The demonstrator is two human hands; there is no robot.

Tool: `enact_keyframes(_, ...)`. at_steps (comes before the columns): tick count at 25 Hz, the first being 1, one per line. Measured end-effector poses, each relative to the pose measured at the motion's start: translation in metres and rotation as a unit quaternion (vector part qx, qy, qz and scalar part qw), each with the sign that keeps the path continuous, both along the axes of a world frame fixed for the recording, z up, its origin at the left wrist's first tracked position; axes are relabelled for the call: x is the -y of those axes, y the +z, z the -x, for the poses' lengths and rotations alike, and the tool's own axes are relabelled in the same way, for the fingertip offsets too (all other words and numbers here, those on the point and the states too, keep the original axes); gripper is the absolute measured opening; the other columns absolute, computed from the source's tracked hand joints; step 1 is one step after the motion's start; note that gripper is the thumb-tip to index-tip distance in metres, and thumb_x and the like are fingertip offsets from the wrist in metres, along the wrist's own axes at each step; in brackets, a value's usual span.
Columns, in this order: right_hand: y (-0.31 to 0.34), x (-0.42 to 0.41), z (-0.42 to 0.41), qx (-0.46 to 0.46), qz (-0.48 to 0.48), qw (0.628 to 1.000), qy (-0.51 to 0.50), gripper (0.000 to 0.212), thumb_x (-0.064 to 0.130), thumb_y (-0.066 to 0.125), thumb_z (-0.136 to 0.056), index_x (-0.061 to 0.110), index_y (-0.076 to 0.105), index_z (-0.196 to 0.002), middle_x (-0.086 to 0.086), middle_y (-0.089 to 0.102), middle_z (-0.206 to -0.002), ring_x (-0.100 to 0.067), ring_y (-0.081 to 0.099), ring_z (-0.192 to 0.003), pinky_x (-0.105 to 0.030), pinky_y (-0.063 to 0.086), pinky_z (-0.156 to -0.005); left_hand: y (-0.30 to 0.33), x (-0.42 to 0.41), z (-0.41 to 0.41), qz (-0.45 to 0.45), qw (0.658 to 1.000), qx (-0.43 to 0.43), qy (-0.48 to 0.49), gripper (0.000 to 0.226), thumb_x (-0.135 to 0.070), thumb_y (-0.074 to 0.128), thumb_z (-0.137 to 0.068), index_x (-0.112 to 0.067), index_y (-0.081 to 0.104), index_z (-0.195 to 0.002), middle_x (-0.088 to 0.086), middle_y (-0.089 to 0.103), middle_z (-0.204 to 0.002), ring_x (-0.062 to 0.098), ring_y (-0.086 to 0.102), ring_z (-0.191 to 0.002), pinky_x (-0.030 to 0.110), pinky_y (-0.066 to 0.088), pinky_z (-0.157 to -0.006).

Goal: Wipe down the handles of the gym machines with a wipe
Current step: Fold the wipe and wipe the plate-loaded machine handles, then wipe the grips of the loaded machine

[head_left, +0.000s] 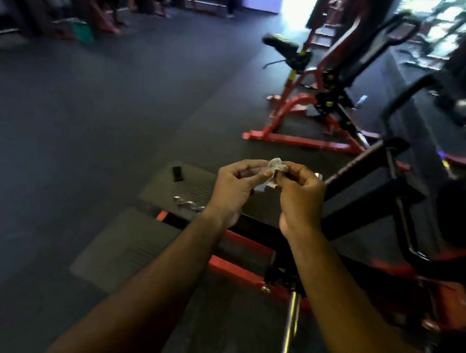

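A small crumpled white wipe (275,166) is held up in front of me between both hands. My left hand (234,187) pinches its left side with thumb and curled fingers. My right hand (301,196) pinches its right side, fingers curled round it. Below and to the right stands a red and black gym machine (374,183) with black bars and a chrome rod (291,322). A black curved handle (397,104) rises at the right. The picture is blurred.
Two grey ribbed foot plates (183,184) lie under my hands, with a small black clip (177,173) and a metal hook (187,202) on them. Another red-framed machine (306,99) stands further back. Dark rubber floor (109,102) stretches to the left. More equipment lines the far wall.
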State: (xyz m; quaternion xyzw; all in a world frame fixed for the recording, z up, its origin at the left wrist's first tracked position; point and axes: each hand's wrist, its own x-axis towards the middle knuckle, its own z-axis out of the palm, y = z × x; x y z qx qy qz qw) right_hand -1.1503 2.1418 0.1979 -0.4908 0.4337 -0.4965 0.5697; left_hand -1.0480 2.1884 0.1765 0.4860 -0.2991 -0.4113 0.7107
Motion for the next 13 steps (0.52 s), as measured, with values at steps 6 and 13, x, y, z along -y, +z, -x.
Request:
enact_keyframes(6,0.006,-0.086,-0.128,-0.01,0.012,0.979,0.206,0.03,0.014,0.082,-0.076,0.013,0.072,-0.105,0.001,0.076,-0.093,-0.008,0.073,-0.085,-0.02,0.058,-0.069,0.002,-0.111,-0.12,-0.009,0.988,0.007,0.157,0.022,0.007,0.067,-0.084,0.011,0.066,-0.106,0.023,0.07,-0.094,0.03,0.068,-0.083,0.036,0.059,-0.074)
enact_keyframes(13,-0.009,-0.194,-0.323,0.06,-0.053,0.952,0.296,0.023,-0.005,0.076,-0.078,0.003,0.074,-0.099,-0.004,0.077,-0.089,-0.016,0.074,-0.085,-0.025,0.059,-0.074,-0.011,-0.237,-0.295,-0.023,0.965,-0.032,0.261,0.024,0.002,0.062,-0.091,0.011,0.066,-0.112,0.024,0.071,-0.104,0.029,0.07,-0.091,0.038,0.059,-0.082)
